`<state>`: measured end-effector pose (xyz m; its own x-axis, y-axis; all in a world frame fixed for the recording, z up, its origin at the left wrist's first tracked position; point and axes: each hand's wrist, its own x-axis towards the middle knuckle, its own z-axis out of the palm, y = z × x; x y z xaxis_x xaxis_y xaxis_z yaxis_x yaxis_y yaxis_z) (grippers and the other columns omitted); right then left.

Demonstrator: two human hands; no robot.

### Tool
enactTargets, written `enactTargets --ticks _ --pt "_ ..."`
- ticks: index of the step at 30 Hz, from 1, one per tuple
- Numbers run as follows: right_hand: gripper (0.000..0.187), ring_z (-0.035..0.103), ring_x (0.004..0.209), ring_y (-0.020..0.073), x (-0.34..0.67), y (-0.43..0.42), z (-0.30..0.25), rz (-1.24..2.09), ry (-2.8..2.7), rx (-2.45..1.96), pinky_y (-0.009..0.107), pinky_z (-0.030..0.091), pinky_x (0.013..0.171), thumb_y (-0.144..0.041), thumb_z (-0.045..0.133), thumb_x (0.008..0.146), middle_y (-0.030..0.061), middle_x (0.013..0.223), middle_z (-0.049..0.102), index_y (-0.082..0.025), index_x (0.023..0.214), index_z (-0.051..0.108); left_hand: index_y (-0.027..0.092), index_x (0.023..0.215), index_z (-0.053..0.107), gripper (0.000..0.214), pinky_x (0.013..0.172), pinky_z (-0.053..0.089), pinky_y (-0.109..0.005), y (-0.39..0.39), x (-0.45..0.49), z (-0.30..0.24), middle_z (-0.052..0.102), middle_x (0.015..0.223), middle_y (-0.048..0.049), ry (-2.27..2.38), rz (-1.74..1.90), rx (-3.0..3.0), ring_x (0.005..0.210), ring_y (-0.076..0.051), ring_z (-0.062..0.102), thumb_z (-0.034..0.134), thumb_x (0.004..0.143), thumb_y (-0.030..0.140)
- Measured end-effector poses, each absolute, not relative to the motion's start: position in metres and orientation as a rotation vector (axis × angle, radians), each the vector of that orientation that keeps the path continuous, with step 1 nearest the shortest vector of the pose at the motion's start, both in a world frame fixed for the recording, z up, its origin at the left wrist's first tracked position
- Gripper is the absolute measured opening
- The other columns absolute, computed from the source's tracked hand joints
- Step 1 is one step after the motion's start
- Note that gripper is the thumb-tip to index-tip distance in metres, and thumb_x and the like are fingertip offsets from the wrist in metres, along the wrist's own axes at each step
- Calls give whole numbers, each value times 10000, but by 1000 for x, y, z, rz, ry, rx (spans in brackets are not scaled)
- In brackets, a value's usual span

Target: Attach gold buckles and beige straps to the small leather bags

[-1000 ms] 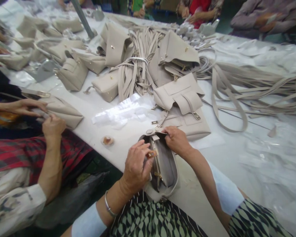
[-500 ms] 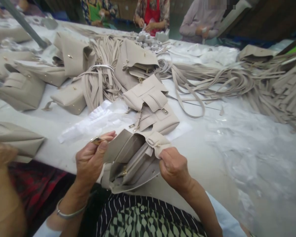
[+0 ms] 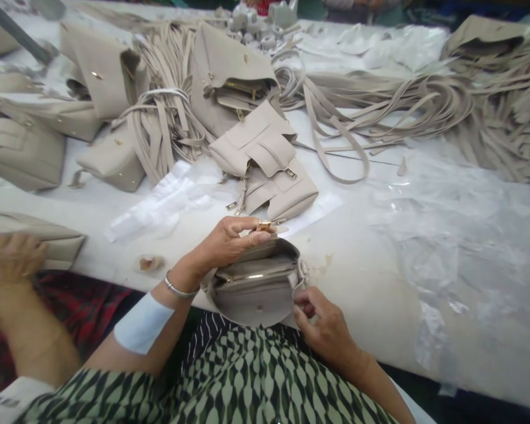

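Bag in hand: small beige leather handbag (image 3: 258, 282), lower centre of the frame, lying at the near table edge over the lap, mouth open with a gold zipper line showing inside.
Left hand (image 3: 229, 240): curled over the bag's top rim, pinching a small gold metal clasp piece (image 3: 264, 224) between thumb and fingertips.
Right hand (image 3: 324, 327): gripping the bag's right lower edge, fingers tucked under the flap.
Progress: looks like the clasp is at the rim but not seated yet, so I'd guess fitting is mid-way.
Just behind: stack of finished-looking beige flap bags (image 3: 269, 171) and a crumpled clear plastic bag (image 3: 163, 200).
Far back: heap of loose beige straps (image 3: 424, 106), upper right.
Left edge: another person's hand (image 3: 9, 259) on a flat beige piece (image 3: 35, 235).
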<state>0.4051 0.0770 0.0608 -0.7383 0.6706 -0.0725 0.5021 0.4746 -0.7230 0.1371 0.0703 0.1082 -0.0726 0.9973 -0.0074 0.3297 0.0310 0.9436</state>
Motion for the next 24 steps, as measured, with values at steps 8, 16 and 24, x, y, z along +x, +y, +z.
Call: enactTargets --ticks 8,16,24 --pt "268 533 1073 246 385 123 60 983 -2244 -1107 399 447 898 -354 589 805 105 1121 564 -195 1015 538 142 932 712 297 823 505 -285 60 116 111 710 972 -90 1430 1112 1126 907 -199 647 628 798 393" --pt "332 590 759 195 334 152 75 822 -2691 -1019 318 453 706 -223 567 712 43 865 611 -183 1041 549 136 1070 613 452 976 413 -430 23 98 76 630 1130 -126 2055 1116 859 1083 -273 565 679 710 401" --pt "214 589 662 189 355 132 72 854 -2809 -1142 295 424 595 -292 534 761 14 732 591 -186 947 529 208 1169 510 390 819 468 -390 -3 125 66 663 1028 -98 2348 506 947 953 -277 626 535 783 262"
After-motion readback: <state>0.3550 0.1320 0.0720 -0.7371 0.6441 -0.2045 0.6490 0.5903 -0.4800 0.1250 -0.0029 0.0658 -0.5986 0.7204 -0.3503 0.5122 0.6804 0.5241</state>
